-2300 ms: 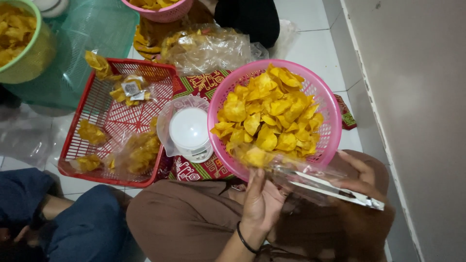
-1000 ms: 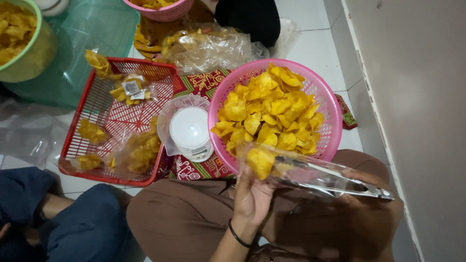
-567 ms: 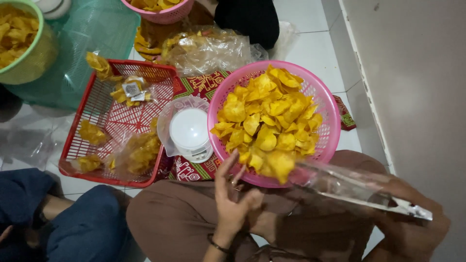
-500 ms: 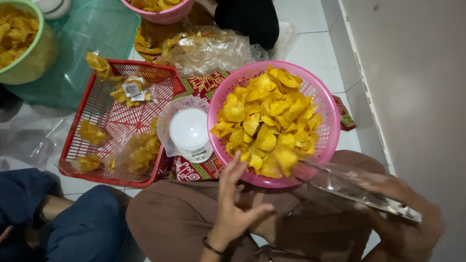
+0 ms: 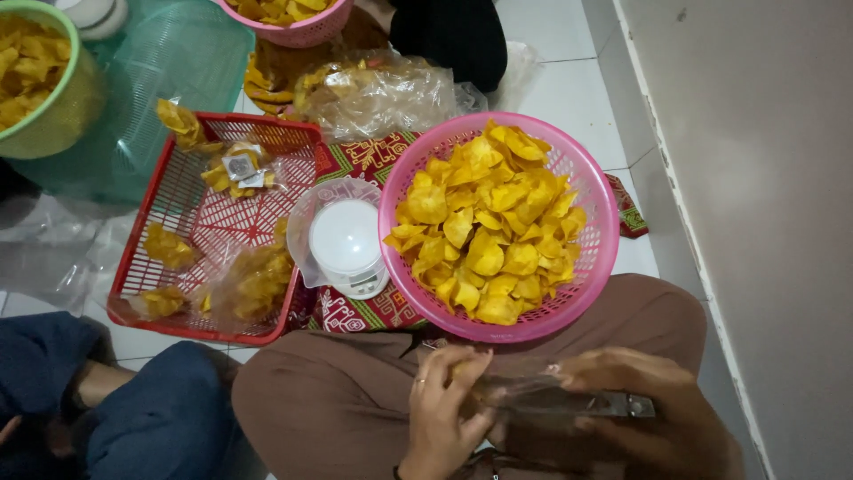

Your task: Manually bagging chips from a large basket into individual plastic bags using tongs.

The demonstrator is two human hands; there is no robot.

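A round pink basket [image 5: 595,267] piled with yellow chips [image 5: 489,222] rests against my knees in brown cloth. Below it, over my lap, both hands hold a clear plastic bag [image 5: 524,396] with a silvery strip along its edge. My left hand [image 5: 440,413] grips the bag's left end, a ring on one finger. My right hand [image 5: 635,409] pinches the right end by the strip. The bag looks flat, with no chips showing inside.
A small white kitchen scale [image 5: 346,240] stands left of the pink basket on a patterned red mat [image 5: 369,156]. A red mesh tray [image 5: 178,196] holds bagged chips. Further off are a green tub [image 5: 53,116], another pink basket [image 5: 293,22] and a big clear bag [image 5: 382,89]. A person's blue-clad legs [image 5: 133,409] sit left; a wall [image 5: 755,178] right.
The chips that were in the clear bag have been tipped back into the pink basket. Both hands then dropped to my lap with the flattened bag between them.
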